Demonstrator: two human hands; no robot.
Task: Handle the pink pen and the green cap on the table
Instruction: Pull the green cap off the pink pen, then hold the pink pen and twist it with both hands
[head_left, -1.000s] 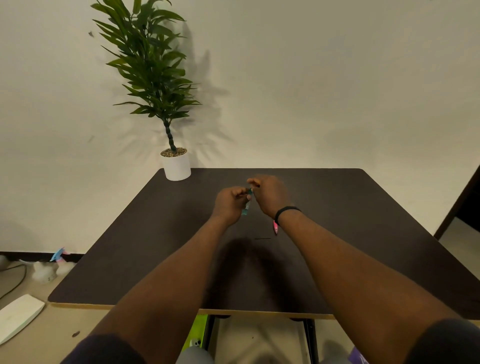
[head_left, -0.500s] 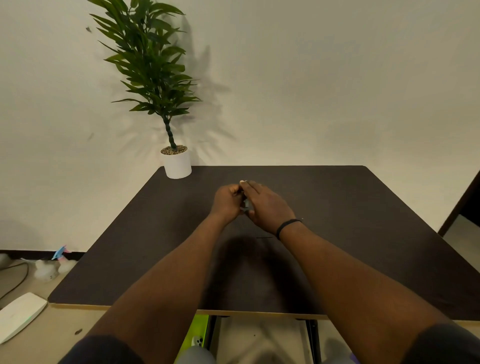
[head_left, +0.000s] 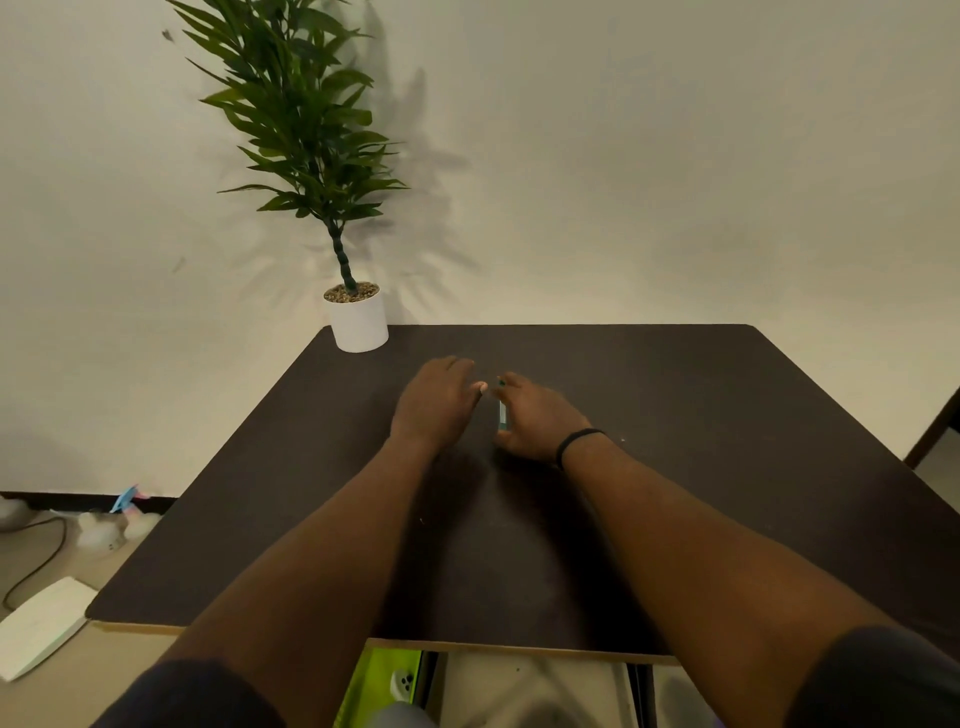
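Though mostly hidden, the pen (head_left: 502, 414) sits in the curled right hand (head_left: 535, 415); left hand (head_left: 436, 397) spread.

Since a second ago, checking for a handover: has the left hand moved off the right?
Yes. The left hand has shifted left, toward the white pot, opening a gap from the right hand.

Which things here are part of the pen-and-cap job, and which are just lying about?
Job: green-capped pen held in right hand; left hand open beside it; dark table.

Lying about: potted plant at table's far left corner; white flat device, cable on floor.
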